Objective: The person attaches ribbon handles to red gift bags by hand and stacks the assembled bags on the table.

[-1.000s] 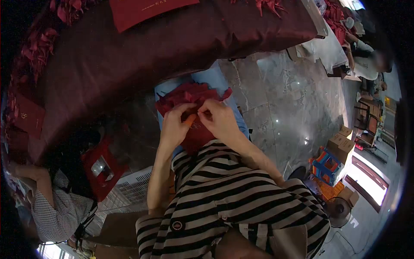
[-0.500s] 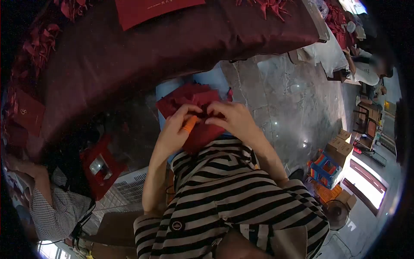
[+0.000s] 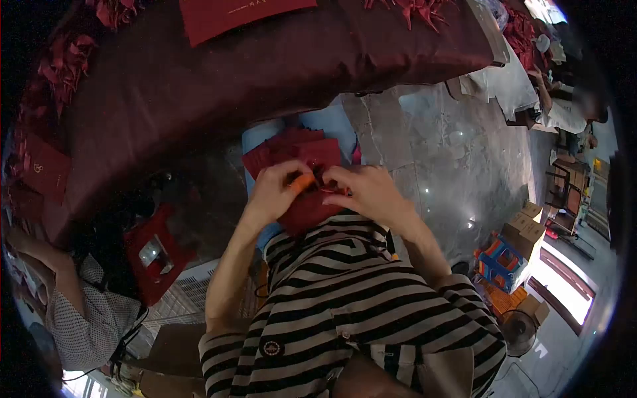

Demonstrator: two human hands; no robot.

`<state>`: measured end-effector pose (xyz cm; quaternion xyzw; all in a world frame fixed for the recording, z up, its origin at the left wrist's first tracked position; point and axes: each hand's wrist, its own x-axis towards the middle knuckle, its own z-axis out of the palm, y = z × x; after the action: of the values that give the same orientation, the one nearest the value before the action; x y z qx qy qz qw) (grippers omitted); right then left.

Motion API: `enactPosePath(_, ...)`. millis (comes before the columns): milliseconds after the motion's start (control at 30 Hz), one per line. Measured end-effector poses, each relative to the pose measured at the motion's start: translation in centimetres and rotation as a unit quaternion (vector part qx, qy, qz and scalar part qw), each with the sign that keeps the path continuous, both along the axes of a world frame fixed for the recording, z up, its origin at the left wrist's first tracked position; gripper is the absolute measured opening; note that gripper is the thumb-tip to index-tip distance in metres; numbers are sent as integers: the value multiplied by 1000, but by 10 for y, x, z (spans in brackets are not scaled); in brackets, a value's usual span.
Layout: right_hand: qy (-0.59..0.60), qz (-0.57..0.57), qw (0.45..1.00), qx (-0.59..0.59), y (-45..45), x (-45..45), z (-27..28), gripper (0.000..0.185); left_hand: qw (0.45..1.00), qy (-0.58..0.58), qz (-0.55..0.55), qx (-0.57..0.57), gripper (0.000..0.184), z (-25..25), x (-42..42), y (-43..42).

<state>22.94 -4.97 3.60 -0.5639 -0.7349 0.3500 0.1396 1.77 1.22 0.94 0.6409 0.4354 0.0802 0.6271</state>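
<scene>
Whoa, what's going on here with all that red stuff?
A person in a striped top has both hands, left hand and right hand, at some red material on their lap. The fingers are bent in close together, so exactly what they grip is hidden. In front, a red piece with lettering lies on a cloth-covered table.

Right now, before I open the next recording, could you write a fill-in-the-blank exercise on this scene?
The left hand and right hand are at an item coloured ____.
The trousers under it are light ____.
The shirt has black and pale ____.
The fan stands on the wearer's ____ side.

Missing words: red; blue; stripes; right.
</scene>
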Motion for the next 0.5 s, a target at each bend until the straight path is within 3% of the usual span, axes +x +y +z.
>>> enactPosePath(33,-17,23,997,-67,2,4,5,39,1000,1,0,-1,16,3,1,0)
enactPosePath(100,-10,55,990,-128,9,12,19,48,968,-79,180,-155,17,10,2,1)
enactPosePath(133,-4,84,978,-190,12,17,25,57,976,-90,193,-57,18,3,4,-2)
enactPosePath(167,-5,83,978,-190,15,23,31,57,976,-90,192,-57,18,0,5,-4)
enactPosePath(233,149,121,899,-393,19,40,39,77,966,-44,253,10,20,-3,7,-5)
enactPosePath(267,280,104,855,-425,13,49,40,82,966,-44,254,9,20,-5,8,-4)
enactPosePath(300,279,105,854,-427,7,63,31,82,965,-28,259,-8,22,-8,9,-2)
enactPosePath(367,404,238,763,-446,-9,93,-1,75,964,-12,263,-26,24,-13,13,3)
enactPosePath(400,404,237,763,-446,-18,101,-8,75,967,20,254,7,23,-16,15,5)
enactPosePath(467,652,155,647,-363,-38,108,-14,67,969,49,240,40,23,-27,18,5)
enactPosePath(500,719,120,604,-322,-42,108,-14,65,969,62,219,92,21,-33,18,5)
